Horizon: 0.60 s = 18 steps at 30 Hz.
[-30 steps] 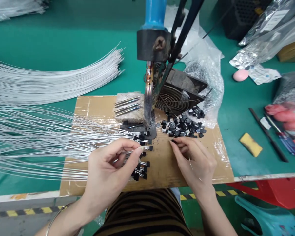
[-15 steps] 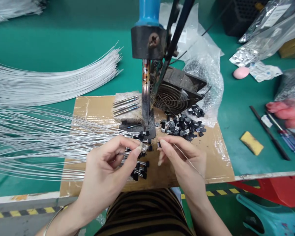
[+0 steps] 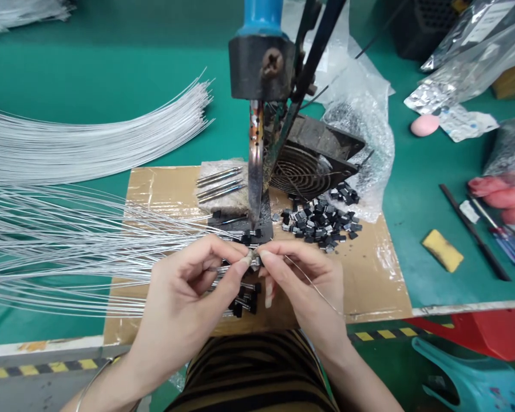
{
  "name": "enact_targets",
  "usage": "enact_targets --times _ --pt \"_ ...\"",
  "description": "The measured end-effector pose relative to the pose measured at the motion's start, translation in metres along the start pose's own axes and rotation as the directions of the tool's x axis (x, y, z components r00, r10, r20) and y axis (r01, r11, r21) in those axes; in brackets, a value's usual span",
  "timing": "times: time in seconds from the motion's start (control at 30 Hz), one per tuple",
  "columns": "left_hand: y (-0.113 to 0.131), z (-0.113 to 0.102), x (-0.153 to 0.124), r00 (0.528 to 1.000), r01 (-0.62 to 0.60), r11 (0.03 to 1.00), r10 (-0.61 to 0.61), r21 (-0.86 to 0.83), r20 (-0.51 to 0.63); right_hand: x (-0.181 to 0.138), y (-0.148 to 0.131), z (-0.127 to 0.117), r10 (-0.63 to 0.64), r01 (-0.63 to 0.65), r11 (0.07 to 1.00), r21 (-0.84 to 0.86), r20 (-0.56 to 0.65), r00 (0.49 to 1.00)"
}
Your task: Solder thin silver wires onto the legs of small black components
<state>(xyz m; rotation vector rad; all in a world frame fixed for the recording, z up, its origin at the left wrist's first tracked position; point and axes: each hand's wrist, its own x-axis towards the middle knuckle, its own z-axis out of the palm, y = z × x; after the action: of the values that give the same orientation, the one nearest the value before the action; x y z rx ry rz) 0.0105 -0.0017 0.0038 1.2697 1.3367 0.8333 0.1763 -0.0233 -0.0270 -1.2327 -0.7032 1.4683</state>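
My left hand (image 3: 193, 292) pinches a small shiny metallic piece (image 3: 254, 261) between thumb and forefinger. Thumb and forefinger of my right hand (image 3: 306, 280) are closed at the same spot, on a small black connector that the fingertips now mostly hide. A thin solder wire (image 3: 313, 284) also runs out of the right hand. The fingertips meet just below the tip of a blue-handled soldering iron (image 3: 255, 166), which points down. Behind the left hand, white wires (image 3: 154, 240) end in black connectors (image 3: 242, 303). To the right lies a pile of loose black connectors (image 3: 320, 220).
A small fan (image 3: 304, 171) stands behind the connector pile, next to bubble wrap (image 3: 364, 137). Spare iron tips (image 3: 218, 183) lie on a pale block. A wire bundle (image 3: 111, 146) lies back left; a yellow sponge (image 3: 442, 250) and a black stick (image 3: 474, 232) are right of the cardboard (image 3: 369, 286).
My right hand has moved left, bringing the black connector against the shiny piece in my left hand. The left hand has hardly moved.
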Motion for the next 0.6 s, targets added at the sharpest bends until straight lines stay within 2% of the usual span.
enact_targets --times 0.23,0.33,0.43,0.6 --pt "0.003 0.006 0.002 0.999 -0.022 1.000 0.022 -0.006 -0.044 0.001 0.002 0.003 -0.017 0.017 1.000 0.009 -0.010 1.000" --pt "0.003 0.008 0.004 0.998 -0.028 1.000 0.029 0.009 -0.056 -0.002 0.004 0.000 -0.123 0.119 0.984 -0.133 -0.027 0.992" --pt "0.000 0.008 0.005 0.997 -0.043 0.999 0.044 0.020 -0.070 -0.006 0.007 -0.004 -0.262 0.253 0.922 -0.294 0.009 0.965" --pt "-0.001 0.009 0.006 0.995 -0.059 0.998 0.058 -0.005 -0.085 -0.011 0.006 -0.006 -0.299 0.294 0.883 -0.365 0.046 0.953"
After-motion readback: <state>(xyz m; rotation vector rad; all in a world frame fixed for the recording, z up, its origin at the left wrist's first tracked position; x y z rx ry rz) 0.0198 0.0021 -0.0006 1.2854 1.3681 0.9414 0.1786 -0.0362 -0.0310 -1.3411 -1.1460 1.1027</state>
